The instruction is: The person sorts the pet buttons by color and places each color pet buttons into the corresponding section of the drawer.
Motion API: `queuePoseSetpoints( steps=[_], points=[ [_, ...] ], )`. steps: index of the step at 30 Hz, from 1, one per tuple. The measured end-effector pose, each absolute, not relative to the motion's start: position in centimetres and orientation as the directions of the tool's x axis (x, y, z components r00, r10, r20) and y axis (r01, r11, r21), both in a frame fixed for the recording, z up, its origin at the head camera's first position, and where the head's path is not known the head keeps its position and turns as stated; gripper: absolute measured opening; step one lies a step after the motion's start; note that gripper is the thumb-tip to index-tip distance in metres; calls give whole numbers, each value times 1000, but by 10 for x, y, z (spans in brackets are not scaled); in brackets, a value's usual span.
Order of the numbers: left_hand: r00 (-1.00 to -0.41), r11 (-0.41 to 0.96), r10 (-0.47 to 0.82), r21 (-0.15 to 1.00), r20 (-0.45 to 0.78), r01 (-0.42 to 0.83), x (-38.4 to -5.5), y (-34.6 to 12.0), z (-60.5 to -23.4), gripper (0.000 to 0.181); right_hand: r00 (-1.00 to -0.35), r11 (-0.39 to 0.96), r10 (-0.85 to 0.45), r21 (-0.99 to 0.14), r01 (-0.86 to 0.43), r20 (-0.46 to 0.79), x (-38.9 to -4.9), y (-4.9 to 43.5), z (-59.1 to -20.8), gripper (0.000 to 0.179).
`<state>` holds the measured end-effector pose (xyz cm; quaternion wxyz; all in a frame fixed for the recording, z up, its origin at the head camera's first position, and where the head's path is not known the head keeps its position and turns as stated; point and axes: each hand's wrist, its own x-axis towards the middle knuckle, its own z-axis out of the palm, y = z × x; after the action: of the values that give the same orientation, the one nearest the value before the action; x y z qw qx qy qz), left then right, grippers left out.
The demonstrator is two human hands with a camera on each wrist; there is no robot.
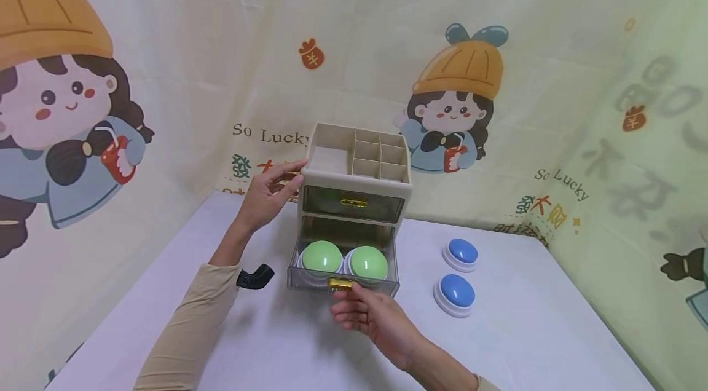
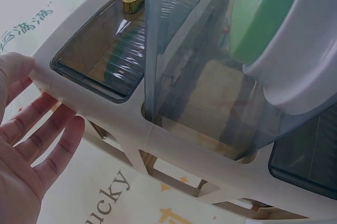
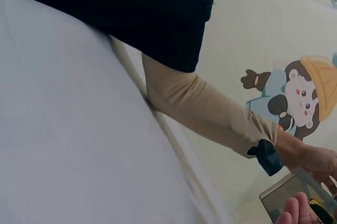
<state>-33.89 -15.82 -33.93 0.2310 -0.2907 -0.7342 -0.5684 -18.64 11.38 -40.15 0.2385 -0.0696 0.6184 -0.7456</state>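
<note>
A small cream desk organizer [image 1: 354,181] stands on the table, its lower see-through drawer [image 1: 298,280] pulled out. Two round push lights with green domes, a left one [image 1: 322,256] and a right one [image 1: 369,262], sit side by side in that drawer. The upper drawer [image 1: 332,203] is closed. My left hand [image 1: 265,194] touches the organizer's left side, thumb near the front edge and fingers fairly straight in the left wrist view. At the drawer front, my right hand [image 1: 381,323] pinches the gold handle [image 1: 340,283], with the thumb at its right end and the fingers bent below.
Two push lights with blue domes, a farther one [image 1: 463,251] and a nearer one [image 1: 456,292], lie on the table right of the organizer. Its top has one large compartment and several small ones. A printed cloth [image 1: 354,22] hangs behind the white table [image 1: 531,317].
</note>
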Motion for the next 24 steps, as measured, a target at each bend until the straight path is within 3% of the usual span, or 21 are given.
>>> queuePoseSetpoints(
  steps=[24],
  points=[
    [-715,185,168,690,679,699,-339,-158,-340,40,-910,-144,-381,-962,233,-164,-198,114,-389,44]
  ],
)
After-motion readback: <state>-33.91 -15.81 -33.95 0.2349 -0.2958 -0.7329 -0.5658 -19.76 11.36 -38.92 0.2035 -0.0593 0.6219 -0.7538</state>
